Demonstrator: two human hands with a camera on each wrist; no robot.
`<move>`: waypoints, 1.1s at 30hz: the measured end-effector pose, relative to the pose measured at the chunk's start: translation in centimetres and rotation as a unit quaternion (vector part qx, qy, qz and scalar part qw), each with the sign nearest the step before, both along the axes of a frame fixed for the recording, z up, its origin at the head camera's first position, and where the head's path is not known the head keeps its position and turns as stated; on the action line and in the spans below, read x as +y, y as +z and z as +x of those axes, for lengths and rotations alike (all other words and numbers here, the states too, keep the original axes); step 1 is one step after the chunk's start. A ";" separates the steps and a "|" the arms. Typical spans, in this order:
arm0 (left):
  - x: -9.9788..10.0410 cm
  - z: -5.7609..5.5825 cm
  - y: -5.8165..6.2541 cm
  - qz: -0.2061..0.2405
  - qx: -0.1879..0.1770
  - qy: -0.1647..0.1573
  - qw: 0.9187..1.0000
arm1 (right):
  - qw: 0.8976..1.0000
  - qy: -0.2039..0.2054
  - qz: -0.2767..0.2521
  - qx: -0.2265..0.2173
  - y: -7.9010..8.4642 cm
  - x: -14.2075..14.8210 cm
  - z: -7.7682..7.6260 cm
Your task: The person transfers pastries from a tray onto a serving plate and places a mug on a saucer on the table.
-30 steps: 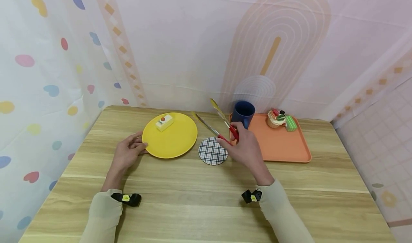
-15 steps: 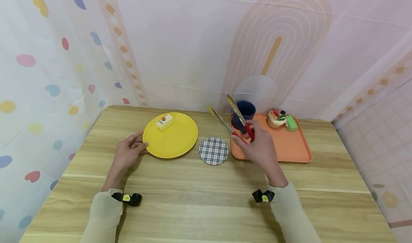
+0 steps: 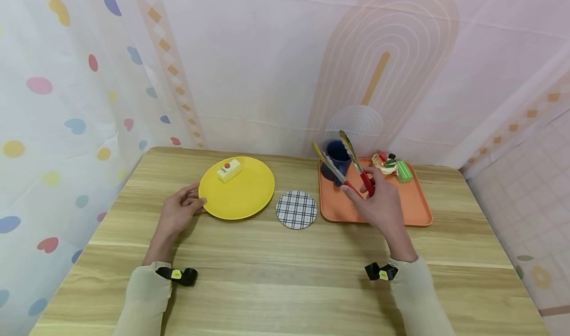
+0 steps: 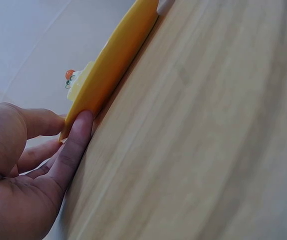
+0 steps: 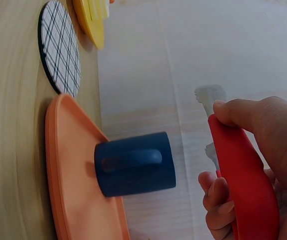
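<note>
My left hand (image 3: 177, 211) pinches the near left rim of a yellow plate (image 3: 240, 195), thumb and fingers on either side of its edge. On that plate lies a small cream-yellow cake piece (image 3: 229, 170) with a red berry on top. In my right hand (image 3: 378, 202) I grip red-handled tongs (image 5: 243, 180), their two arms spread with nothing between the tips. The tongs hang above an orange tray (image 3: 336, 211), in front of a dark blue mug (image 3: 340, 165). A cupcake (image 3: 384, 164), partly hidden by my hand, and a green striped cake piece (image 3: 404, 171) are at the tray's back right.
Between plate and tray lies a round checkered coaster (image 3: 296, 210). A patterned cloth (image 3: 258, 78) hangs behind the wooden table (image 3: 267, 276). The mug's handle (image 5: 132, 160) faces the right wrist camera.
My right hand has carried the tongs rightward, from above the coaster and the tray's left edge to over the tray. The left hand and plate have stayed in place.
</note>
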State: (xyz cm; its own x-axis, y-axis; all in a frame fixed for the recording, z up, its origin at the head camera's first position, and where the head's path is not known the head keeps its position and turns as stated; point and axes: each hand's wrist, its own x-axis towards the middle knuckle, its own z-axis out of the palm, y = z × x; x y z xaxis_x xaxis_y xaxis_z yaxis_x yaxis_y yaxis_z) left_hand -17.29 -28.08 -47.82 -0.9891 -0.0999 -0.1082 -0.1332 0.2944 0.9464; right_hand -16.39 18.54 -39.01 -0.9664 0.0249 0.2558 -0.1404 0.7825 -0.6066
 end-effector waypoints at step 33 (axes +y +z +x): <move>0.0 0.0 -0.1 0.004 -0.002 0.000 1.000 | 0.995 -0.097 0.006 -0.032 -0.5 6.8 0.7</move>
State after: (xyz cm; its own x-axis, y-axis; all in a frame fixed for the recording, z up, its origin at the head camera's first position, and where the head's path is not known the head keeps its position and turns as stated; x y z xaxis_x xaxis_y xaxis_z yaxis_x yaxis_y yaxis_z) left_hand -17.25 -28.08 -47.92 -0.9886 -0.1000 -0.1123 -0.1368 0.2875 0.9480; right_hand -15.65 25.38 -39.49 -0.9579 0.2102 0.1954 0.0529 0.7984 -0.5998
